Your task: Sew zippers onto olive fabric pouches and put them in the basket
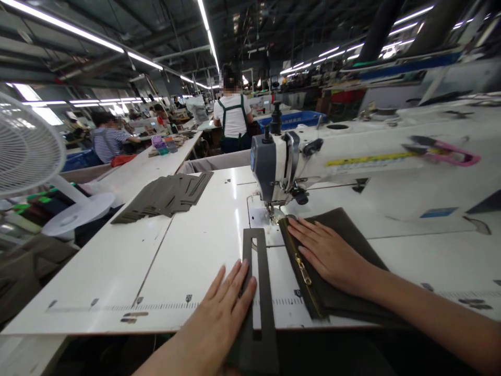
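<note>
My left hand (223,308) lies with fingers stretched out along the left edge of a dark olive frame-shaped piece with a long slot (268,292). That piece reaches past the table's front edge. Flat on a dark olive fabric panel with a brass zipper (344,235) rests my right hand (324,250), fingers extended beside the zipper tape. The gold zipper pull (303,270) shows below its fingers. The panel's top left corner is close to the needle and presser foot of the sewing machine (270,172); whether it lies under the foot, I cannot tell.
A fanned stack of slotted olive pieces (164,196) lies on the white table (195,240), which has a printed ruler near its front edge. Pink-handled snips (446,151) rest on the machine arm. A white fan (31,146) stands left; a person (234,117) sits ahead.
</note>
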Available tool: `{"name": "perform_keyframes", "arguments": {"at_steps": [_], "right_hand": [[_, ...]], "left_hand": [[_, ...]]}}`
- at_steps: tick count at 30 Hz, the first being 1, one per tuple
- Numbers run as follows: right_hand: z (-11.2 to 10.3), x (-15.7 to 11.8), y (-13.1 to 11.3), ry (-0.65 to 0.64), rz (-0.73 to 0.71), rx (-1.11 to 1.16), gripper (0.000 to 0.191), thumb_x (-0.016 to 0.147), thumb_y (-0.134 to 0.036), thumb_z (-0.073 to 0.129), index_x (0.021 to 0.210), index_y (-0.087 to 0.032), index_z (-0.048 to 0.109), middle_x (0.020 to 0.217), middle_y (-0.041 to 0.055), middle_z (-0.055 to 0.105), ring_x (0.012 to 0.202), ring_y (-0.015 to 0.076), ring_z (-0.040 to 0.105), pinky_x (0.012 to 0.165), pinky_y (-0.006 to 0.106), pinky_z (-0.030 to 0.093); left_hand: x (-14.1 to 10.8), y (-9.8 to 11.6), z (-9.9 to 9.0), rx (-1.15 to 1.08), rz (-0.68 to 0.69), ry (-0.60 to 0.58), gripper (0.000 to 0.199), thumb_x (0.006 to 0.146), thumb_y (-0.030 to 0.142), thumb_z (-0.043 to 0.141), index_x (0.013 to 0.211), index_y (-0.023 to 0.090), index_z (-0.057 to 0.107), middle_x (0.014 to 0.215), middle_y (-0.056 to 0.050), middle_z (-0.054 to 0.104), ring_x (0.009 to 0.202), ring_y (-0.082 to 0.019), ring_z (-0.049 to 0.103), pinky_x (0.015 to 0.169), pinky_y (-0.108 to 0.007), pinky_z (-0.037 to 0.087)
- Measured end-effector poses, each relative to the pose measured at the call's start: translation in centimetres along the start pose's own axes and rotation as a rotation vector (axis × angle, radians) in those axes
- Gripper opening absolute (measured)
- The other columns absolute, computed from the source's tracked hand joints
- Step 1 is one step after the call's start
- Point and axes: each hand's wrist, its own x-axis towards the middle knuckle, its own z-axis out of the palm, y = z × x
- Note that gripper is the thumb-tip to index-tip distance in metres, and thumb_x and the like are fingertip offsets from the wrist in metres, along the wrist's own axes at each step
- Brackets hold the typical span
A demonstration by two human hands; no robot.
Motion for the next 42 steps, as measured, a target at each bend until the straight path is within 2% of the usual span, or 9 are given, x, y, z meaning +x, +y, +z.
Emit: {"name": "perform_keyframes", "arguments": {"at_steps": [4, 9, 12, 15, 20, 27, 33, 37, 42], "right_hand": [[-0.4, 0.3, 0.0, -0.02, 0.01, -0.01, 0.043, 0.091, -0.025, 0.033, 0.13, -0.014, 0.045, 0.139, 0.0077, 0.041, 0.125, 0.0221, 0.039, 0.095, 0.043, 0.04], [-0.2, 0.8, -0.4, 0.038, -0.03, 0.041, 0.041, 0.091, -0.022, 0.033, 0.128, -0.012, 0.047, 0.136, 0.0104, 0.044, 0.125, 0.0222, 0.04, 0.098, 0.044, 0.039], [0.4, 0.4, -1.2, 0.087, -0.044, 0.08, 0.042, 0.092, -0.022, 0.031, 0.127, -0.008, 0.048, 0.133, 0.0135, 0.047, 0.124, 0.0218, 0.042, 0.101, 0.044, 0.038], [0.8, -0.3, -2.1, 0.101, -0.055, 0.106, 0.042, 0.092, -0.024, 0.031, 0.127, -0.009, 0.048, 0.134, 0.0132, 0.046, 0.125, 0.0218, 0.04, 0.101, 0.044, 0.038], [0.9, -0.8, -2.6, 0.107, -0.071, 0.116, 0.042, 0.091, -0.023, 0.032, 0.128, -0.008, 0.048, 0.134, 0.014, 0.045, 0.126, 0.0225, 0.039, 0.102, 0.046, 0.037], [0.4, -0.7, -2.2, 0.095, -0.117, 0.183, 0.048, 0.088, -0.015, 0.034, 0.136, -0.011, 0.037, 0.133, 0.0151, 0.046, 0.127, 0.0214, 0.037, 0.101, 0.045, 0.038], [0.2, -0.7, -2.3, 0.148, -0.096, 0.197, 0.052, 0.087, -0.014, 0.034, 0.139, -0.01, 0.031, 0.133, 0.0154, 0.047, 0.125, 0.0206, 0.04, 0.1, 0.043, 0.039], [0.2, -0.1, -2.9, 0.187, -0.018, 0.169, 0.047, 0.087, -0.016, 0.035, 0.134, -0.008, 0.039, 0.13, 0.0159, 0.05, 0.119, 0.0226, 0.046, 0.097, 0.044, 0.041], [-0.2, 0.8, -3.7, 0.138, 0.097, 0.222, 0.046, 0.088, -0.02, 0.04, 0.133, -0.021, 0.041, 0.127, 0.0102, 0.052, 0.116, 0.0246, 0.046, 0.097, 0.047, 0.037]], "left_hand": [[0.5, -0.5, -1.4, -0.06, -0.057, 0.046, 0.072, 0.066, 0.008, 0.052, 0.135, 0.016, 0.035, 0.134, -0.014, 0.043, 0.124, -0.029, 0.04, 0.103, -0.051, 0.034], [3.5, -2.3, 0.1, -0.077, -0.099, 0.235, 0.046, 0.074, 0.006, 0.049, 0.118, 0.017, 0.052, 0.134, -0.013, 0.043, 0.126, -0.03, 0.037, 0.098, -0.05, 0.041], [5.4, -3.7, 1.3, -0.031, -0.141, 0.302, 0.032, 0.079, 0.005, 0.049, 0.108, 0.016, 0.058, 0.109, -0.011, 0.059, 0.102, -0.024, 0.056, 0.086, -0.043, 0.05], [6.0, -4.5, 1.3, 0.013, -0.189, 0.405, 0.024, 0.082, 0.007, 0.048, 0.096, 0.017, 0.064, 0.089, -0.007, 0.061, 0.082, -0.02, 0.06, 0.072, -0.037, 0.054], [6.6, -3.2, 0.9, -0.056, -0.054, 0.675, 0.029, 0.088, 0.01, 0.04, 0.109, 0.014, 0.058, 0.109, -0.01, 0.063, 0.098, -0.018, 0.061, 0.085, -0.032, 0.053], [10.8, -1.1, 3.1, 0.125, 0.017, 0.492, 0.02, 0.081, 0.006, 0.048, 0.096, 0.01, 0.061, 0.103, -0.011, 0.067, 0.097, -0.019, 0.063, 0.088, -0.031, 0.053], [10.6, -1.2, 2.8, 0.109, 0.037, 0.446, 0.023, 0.084, 0.006, 0.045, 0.102, 0.007, 0.059, 0.112, -0.015, 0.062, 0.105, -0.021, 0.06, 0.094, -0.035, 0.05], [10.5, -1.4, 2.6, 0.114, 0.029, 0.414, 0.025, 0.088, 0.009, 0.039, 0.102, 0.008, 0.059, 0.114, -0.016, 0.061, 0.106, -0.022, 0.059, 0.092, -0.037, 0.051], [10.6, -2.2, 2.5, 0.132, 0.107, 0.455, 0.028, 0.089, 0.01, 0.035, 0.108, 0.008, 0.056, 0.108, -0.014, 0.065, 0.102, -0.022, 0.062, 0.093, -0.042, 0.05]]}}
